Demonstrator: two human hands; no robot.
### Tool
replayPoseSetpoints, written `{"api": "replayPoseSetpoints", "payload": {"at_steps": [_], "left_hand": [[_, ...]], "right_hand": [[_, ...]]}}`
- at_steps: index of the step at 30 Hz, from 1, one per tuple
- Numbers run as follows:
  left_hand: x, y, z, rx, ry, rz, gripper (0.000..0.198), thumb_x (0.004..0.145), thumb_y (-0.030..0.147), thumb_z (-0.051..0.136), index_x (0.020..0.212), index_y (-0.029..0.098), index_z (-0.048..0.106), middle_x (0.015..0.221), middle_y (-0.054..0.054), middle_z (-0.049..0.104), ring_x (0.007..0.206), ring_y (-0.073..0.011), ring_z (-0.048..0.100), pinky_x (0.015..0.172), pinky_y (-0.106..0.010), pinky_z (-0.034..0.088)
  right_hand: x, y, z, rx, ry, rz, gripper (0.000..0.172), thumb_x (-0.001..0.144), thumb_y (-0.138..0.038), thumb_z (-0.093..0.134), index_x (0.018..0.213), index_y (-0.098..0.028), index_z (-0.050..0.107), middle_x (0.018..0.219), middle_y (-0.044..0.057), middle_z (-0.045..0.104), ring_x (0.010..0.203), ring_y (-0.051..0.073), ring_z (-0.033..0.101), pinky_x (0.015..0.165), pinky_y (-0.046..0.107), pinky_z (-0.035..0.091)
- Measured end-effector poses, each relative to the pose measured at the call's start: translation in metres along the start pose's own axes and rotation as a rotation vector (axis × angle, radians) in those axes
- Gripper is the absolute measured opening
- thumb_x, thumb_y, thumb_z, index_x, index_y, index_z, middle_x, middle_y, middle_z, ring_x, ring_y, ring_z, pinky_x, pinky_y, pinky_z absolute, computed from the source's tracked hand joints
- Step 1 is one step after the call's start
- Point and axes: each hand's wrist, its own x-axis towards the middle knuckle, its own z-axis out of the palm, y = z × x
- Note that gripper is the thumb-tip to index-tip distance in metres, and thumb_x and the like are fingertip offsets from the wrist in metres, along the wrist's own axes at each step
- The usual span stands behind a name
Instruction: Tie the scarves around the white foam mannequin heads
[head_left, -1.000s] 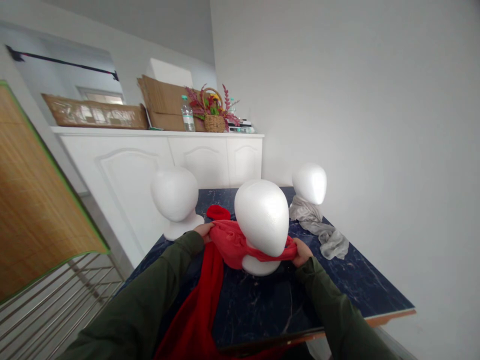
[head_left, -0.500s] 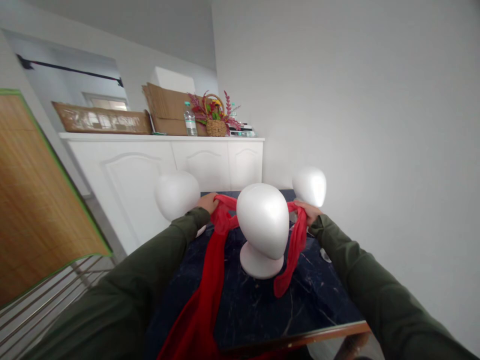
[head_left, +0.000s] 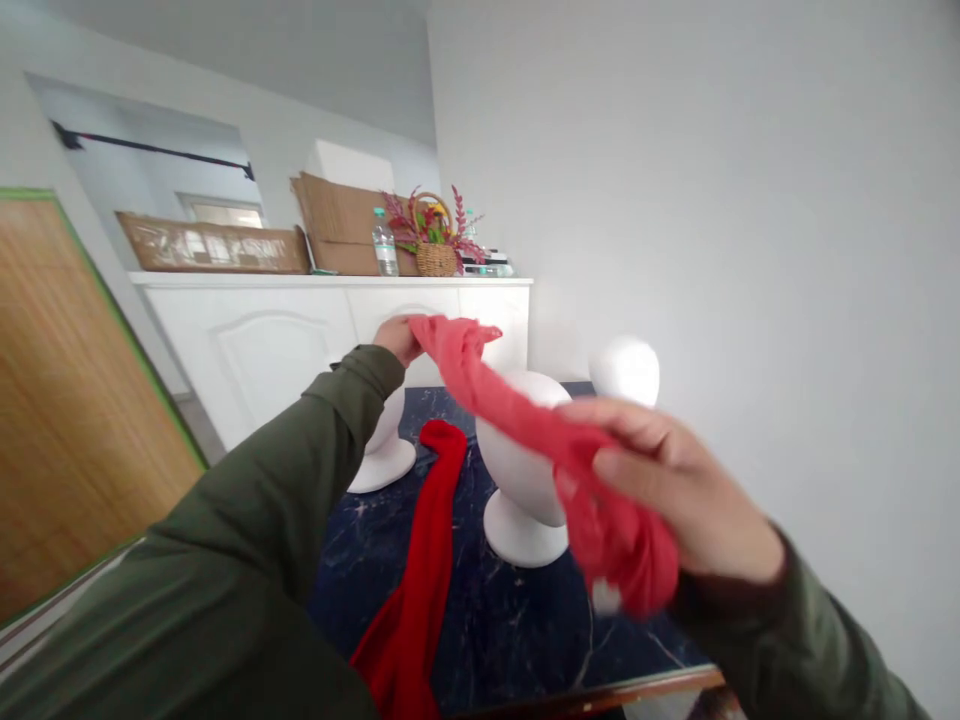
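My left hand [head_left: 397, 338] is raised above the far side of the table, pinching one end of a red scarf [head_left: 495, 400]. The scarf runs diagonally to my right hand [head_left: 675, 495], which is blurred and bunches the other end in its fingers. It passes in front of a white foam mannequin head [head_left: 517, 450], and I cannot tell whether it touches it. A darker red cloth [head_left: 420, 570] lies on the dark blue marble table [head_left: 510, 640]. A second foam head's base [head_left: 382, 465] shows behind my left sleeve, and a third head [head_left: 624, 370] stands far right.
A white cabinet [head_left: 255, 350] stands behind the table, topped with cardboard [head_left: 337, 225], a water bottle [head_left: 385, 243] and a wicker basket with red foliage [head_left: 435, 245]. A wooden panel with green edging [head_left: 75, 400] leans at left. A white wall [head_left: 750, 200] rises at right.
The scarf has come away from the central foam head and is lifted high between my hands. My left hand has risen, and my right hand has swung towards the camera.
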Motion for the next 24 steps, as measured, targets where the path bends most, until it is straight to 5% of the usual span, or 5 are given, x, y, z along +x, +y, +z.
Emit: {"api": "replayPoseSetpoints", "payload": {"at_steps": [4,10,15,20,24], "left_hand": [[-0.011,-0.040,0.012,0.114,-0.075,-0.026,0.033,0.062,0.022,0.055,0.091,0.006,0.060,0.077,-0.008,0.065,0.069,-0.0170,0.058,0.069,-0.031,0.048],[-0.026,-0.093,0.022,0.346,-0.204,-0.092,0.027,0.056,0.012,0.055,0.082,0.011,0.061,0.092,-0.011,0.065,0.092,-0.0233,0.058,0.084,-0.033,0.043],[-0.071,-0.129,0.024,0.458,-0.326,-0.135,0.027,0.049,0.003,0.054,0.074,0.014,0.060,0.099,-0.016,0.062,0.113,-0.0316,0.046,0.098,-0.041,0.029],[-0.157,-0.146,0.036,0.362,-0.527,-0.121,0.053,0.053,0.001,0.049,0.104,0.012,0.054,0.114,-0.013,0.057,0.112,-0.0246,0.048,0.100,-0.038,0.031],[-0.214,-0.134,0.059,0.100,-0.701,-0.038,0.070,0.054,0.002,0.055,0.121,0.015,0.041,0.121,-0.011,0.051,0.116,-0.0246,0.044,0.100,-0.040,0.031]], "right_hand": [[-0.040,0.067,0.061,-0.154,-0.174,0.129,0.037,0.072,-0.017,0.056,0.107,-0.027,0.058,0.106,0.001,0.058,0.098,0.016,0.054,0.092,0.034,0.040],[-0.061,0.168,0.101,-0.409,-0.362,0.131,0.046,0.067,-0.019,0.057,0.113,-0.020,0.054,0.111,0.007,0.056,0.103,0.020,0.051,0.089,0.029,0.039],[-0.085,0.196,0.048,-0.703,-0.061,0.341,0.016,0.075,-0.026,0.047,0.078,-0.019,0.062,0.076,0.005,0.062,0.072,0.019,0.057,0.069,0.032,0.045],[-0.078,0.220,-0.023,-0.772,0.511,0.274,0.047,0.068,-0.016,0.048,0.115,-0.012,0.046,0.111,0.015,0.052,0.104,0.026,0.047,0.090,0.042,0.036],[-0.053,0.235,-0.024,-0.520,0.428,0.208,0.062,0.067,-0.017,0.052,0.127,-0.012,0.035,0.129,0.014,0.040,0.124,0.025,0.029,0.103,0.043,0.023]]}}
